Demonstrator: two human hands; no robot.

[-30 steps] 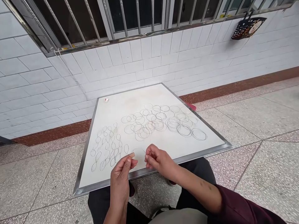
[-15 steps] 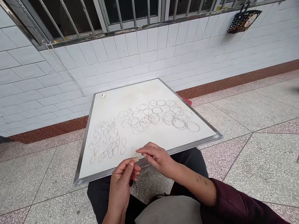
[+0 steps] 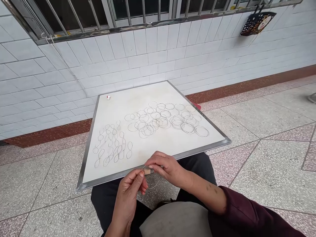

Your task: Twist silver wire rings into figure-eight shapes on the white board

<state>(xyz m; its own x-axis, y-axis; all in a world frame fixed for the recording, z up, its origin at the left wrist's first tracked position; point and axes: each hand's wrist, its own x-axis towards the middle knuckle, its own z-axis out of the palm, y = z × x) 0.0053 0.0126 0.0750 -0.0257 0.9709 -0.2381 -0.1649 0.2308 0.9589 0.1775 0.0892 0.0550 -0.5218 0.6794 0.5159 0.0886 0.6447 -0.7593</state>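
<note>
Between the thumb and forefinger of my left hand [image 3: 129,187], a thin wire loop [image 3: 155,186] is pinched. Part of it hangs as a faint curve below the hands. My right hand [image 3: 168,168] has its thumb and fingertips closed on the wire just right of the left thumb. A small tan piece [image 3: 147,171] shows between the two hands; I cannot tell whether it is held. Ahead on the white table [image 3: 148,154] lie many round wire rings [image 3: 163,122]. Several wire loops twisted into figure-eights [image 3: 129,150] lie at the table's left.
A metal rim [image 3: 197,150] edges the table, close above my knees. A small red and white object [image 3: 108,97] sits at the far left corner. Behind stands a tiled wall [image 3: 138,61] with a barred window, and a dark basket [image 3: 258,23] hangs at the right.
My right fingertips have tipped slightly lower, nearer the left thumb, still on the wire. The view has shifted a little. The rings and figure-eights on the table lie as before.
</note>
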